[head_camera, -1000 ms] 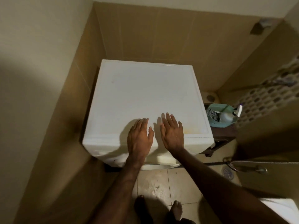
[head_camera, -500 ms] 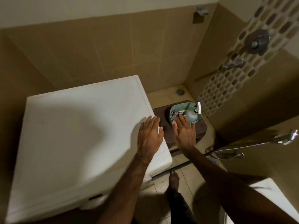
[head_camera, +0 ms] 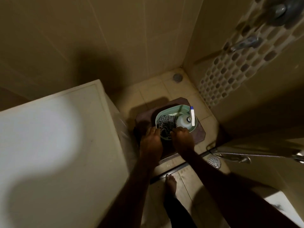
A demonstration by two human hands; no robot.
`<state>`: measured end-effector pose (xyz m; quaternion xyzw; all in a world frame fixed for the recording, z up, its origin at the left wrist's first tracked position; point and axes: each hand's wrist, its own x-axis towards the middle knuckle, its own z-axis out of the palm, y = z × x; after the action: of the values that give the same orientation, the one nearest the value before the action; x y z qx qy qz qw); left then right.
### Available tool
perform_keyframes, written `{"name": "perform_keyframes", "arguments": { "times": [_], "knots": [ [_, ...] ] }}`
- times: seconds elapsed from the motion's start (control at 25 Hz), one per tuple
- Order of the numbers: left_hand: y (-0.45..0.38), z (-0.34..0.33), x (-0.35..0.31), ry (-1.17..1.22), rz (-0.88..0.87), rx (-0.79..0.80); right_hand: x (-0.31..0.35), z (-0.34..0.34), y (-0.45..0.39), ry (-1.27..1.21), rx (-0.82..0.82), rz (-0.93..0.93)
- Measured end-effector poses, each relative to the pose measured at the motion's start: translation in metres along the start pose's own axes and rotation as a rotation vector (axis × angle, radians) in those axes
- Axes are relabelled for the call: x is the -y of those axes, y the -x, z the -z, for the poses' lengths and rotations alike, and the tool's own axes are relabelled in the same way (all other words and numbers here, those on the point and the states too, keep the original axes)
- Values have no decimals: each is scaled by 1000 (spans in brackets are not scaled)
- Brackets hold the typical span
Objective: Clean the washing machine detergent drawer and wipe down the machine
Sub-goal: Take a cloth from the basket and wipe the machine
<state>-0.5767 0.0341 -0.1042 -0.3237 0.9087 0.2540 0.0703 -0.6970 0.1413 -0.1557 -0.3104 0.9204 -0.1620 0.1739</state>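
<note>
Both hands are down at the basin (head_camera: 166,111), which sits on a low brown stool (head_camera: 199,134) on the floor just right of the washer (head_camera: 57,137). I've got them here bc the kit for the job is in it: checked cloth (head_camera: 166,123) and spray bottle (head_camera: 183,121), bottle at the far right w/ its white nozzle resting across the rim. Left hand (head_camera: 150,143) is at the basin's near-left rim, fingers reaching over the edge; right hand (head_camera: 182,139) is over the near rim w/ fingers bent down toward the cloth. My guess: I'm either lifting the basin by both sides or picking the cloth out, can't say which.

Grip state: can't tell for either hand. Fingertips are in shadow and blurred, so whether they clamp rim or cloth or just touch isn't clear.

Task's thing: only the washer's top and a strip of its right side show. Its front, incl. the detergent drawer, is out of sight below the frame edge, so drawer state unknown.

Also hard to read: what's under the cloth, bottle label, and how full it is. Lower right, a white object is cut off by the frame. One bare foot (head_camera: 171,181) shows near a floor drain (head_camera: 213,161).
</note>
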Motion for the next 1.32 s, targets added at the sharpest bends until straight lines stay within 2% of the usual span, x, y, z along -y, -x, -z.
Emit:
{"name": "perform_keyframes", "arguments": {
  "times": [0.16, 0.32, 0.4, 0.48, 0.56, 0.64, 0.72, 0.76, 0.84, 0.92, 1.04, 1.16, 1.32],
  "knots": [
    [-15, -28, 11, -57, 66, 280, -4, -32, -40, -90, 51, -6],
    [-4, -47, 25, -89, 69, 185, 10, -63, -73, -29, 213, -111],
    [1, -51, 34, -112, 125, 273, 22, -77, -79, 41, 255, -176],
    [1, -48, 42, -136, 144, 324, 32, -82, -84, 104, 173, -246],
    [-1, -43, 46, -70, 169, 280, 34, -72, -92, 151, 137, -302],
    [-4, -38, 48, -3, 201, 180, 27, -70, -93, 88, 254, -191],
    [-7, -27, 43, 6, 208, 143, 23, -65, -83, -4, 316, -177],
    [-7, -19, 38, 10, 219, 186, 21, -56, -78, -66, 244, -226],
    [-7, -2, 27, 95, 214, 161, 22, -33, -65, -271, 65, -293],
    [-4, 17, 15, 200, 192, 87, 24, 1, -48, -500, -8, -311],
    [10, 46, -5, 397, 174, -101, 32, 56, -15, -788, -31, -318],
    [29, 78, -20, 687, 288, -180, 49, 105, 24, -1046, 43, -300],
    [70, 114, -21, 1031, 325, -77, 84, 163, 84, -1308, 239, -181]
  ]
}}
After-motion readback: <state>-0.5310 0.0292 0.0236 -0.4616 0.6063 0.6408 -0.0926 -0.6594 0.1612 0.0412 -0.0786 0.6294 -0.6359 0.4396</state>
